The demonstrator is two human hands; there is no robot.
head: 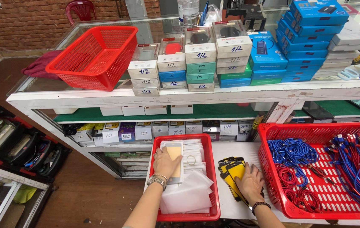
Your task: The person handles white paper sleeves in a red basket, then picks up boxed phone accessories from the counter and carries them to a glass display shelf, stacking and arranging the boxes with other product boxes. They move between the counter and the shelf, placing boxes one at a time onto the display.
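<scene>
Fingers of our left hand (165, 162) lie flat and slightly spread on a clear packet with a yellow-tan insert (174, 157), pressing it rather than gripping. That packet sits on top of a heap of clear sleeves (190, 192) inside a small red basket (214, 185) on the white counter (235, 209). Just right of those fingers, outside the basket, our right hand (251, 182) rests palm down with fingers together on a fanned stack of black and yellow phone cases (232, 169) lying on the counter. Beyond the right fingers, further right, we see a large red basket (268, 169) holding coiled blue cables (292, 151) and red cables (287, 175). Ahead of both hands stand stacked boxes (201, 55) on a glass shelf.
</scene>
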